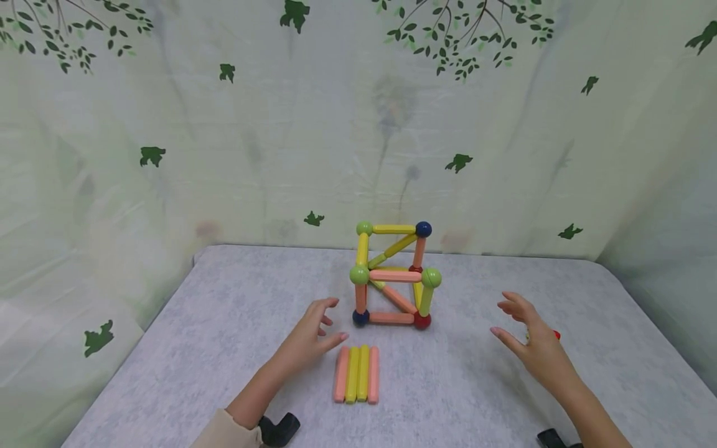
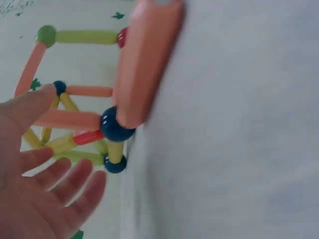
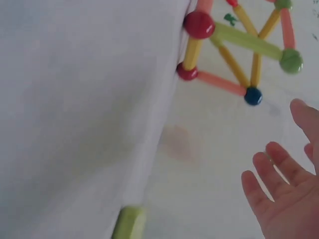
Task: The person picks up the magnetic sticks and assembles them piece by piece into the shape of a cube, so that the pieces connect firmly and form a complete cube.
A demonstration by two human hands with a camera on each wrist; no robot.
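Observation:
A box-shaped frame of magnetic sticks and balls [image 1: 394, 275] stands upright in the middle, with pink, yellow and light green sticks joined by green, blue and red balls. Diagonal sticks cross some of its sides. Left of it is my left hand [image 1: 309, 334], fingers loosely bent and holding nothing. In the left wrist view its thumb overlaps the frame's sticks [image 2: 89, 90]. My right hand [image 1: 532, 348] hovers farther off to the right, fingers spread, nothing in them. In the right wrist view the frame's red ball [image 3: 199, 25] shows beyond that hand.
In front of the frame lies a row of loose sticks, two pink [image 1: 340, 374] and two yellow [image 1: 363, 373]. A small red piece [image 1: 556, 335] is partly hidden behind the right hand. A light green stick [image 3: 128, 223] shows low in the right wrist view. A patterned curtain [image 1: 269, 155] hangs behind the table.

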